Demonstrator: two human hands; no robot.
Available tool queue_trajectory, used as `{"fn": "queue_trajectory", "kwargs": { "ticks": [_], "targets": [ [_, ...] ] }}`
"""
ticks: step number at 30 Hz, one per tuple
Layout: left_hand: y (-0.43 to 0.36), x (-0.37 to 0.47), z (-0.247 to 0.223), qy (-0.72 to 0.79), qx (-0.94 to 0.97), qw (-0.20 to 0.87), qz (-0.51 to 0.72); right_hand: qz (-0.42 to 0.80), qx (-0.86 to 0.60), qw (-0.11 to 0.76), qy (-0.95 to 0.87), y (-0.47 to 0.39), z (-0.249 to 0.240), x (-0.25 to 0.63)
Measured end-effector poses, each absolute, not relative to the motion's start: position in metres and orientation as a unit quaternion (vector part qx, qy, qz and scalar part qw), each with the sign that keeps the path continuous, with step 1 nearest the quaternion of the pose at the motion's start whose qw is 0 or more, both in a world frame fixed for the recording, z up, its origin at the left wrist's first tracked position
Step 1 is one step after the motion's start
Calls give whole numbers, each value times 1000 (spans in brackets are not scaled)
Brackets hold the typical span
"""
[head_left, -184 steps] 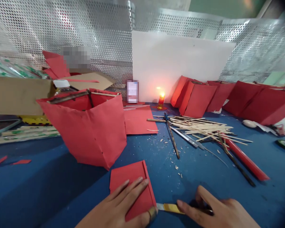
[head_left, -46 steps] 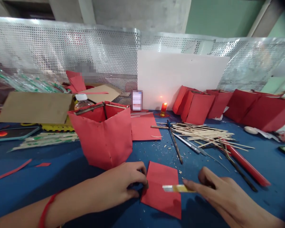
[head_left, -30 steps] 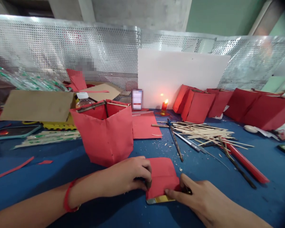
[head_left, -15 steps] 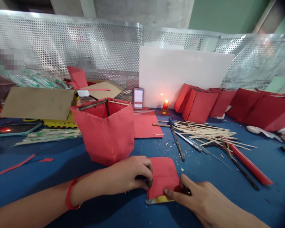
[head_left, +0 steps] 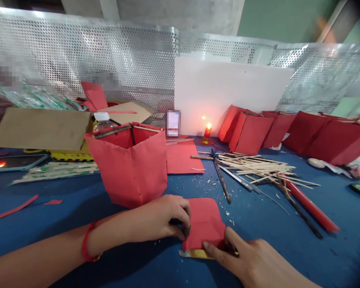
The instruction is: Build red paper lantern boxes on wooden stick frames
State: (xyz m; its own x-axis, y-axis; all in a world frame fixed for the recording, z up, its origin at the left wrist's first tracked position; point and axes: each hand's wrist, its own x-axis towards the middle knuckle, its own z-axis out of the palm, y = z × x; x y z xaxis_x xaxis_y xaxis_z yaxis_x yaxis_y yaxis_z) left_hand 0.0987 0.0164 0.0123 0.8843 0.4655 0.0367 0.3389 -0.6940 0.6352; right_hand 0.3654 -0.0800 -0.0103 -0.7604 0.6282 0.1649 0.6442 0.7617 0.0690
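A folded piece of red paper [head_left: 205, 216] lies on the blue table in front of me. My left hand [head_left: 175, 218], with a red band at the wrist, is closed with its fingertips on the paper's left edge. From the right, my right hand [head_left: 240, 252] is closed round a yellow utility knife [head_left: 198, 254] with a grey blade end pointing left. The knife lies along the paper's near edge, partly beneath it, and my right thumb presses on the paper. Much of the handle is hidden by my fingers. Just beyond my left hand stands a red paper lantern-like box [head_left: 129, 168], open at the top.
Thin wooden sticks [head_left: 258, 166] lie in a heap to the right, beside a red tube [head_left: 312, 206]. A lit red candle [head_left: 208, 132] burns before a white board [head_left: 231, 92]. More red paper boxes [head_left: 252, 132] stand at the back right. A phone [head_left: 18, 162] lies left.
The knife and my right hand have shifted slightly left, together with the whole view. My left hand keeps its place on the paper's edge.
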Motion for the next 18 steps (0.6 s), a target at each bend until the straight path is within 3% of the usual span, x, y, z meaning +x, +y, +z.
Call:
{"fn": "queue_trajectory", "kwargs": {
  "ticks": [18],
  "targets": [
    [3,97,27,231,936,248,97,-50,-347,65,-934,-75,-7,363]
  ]
}}
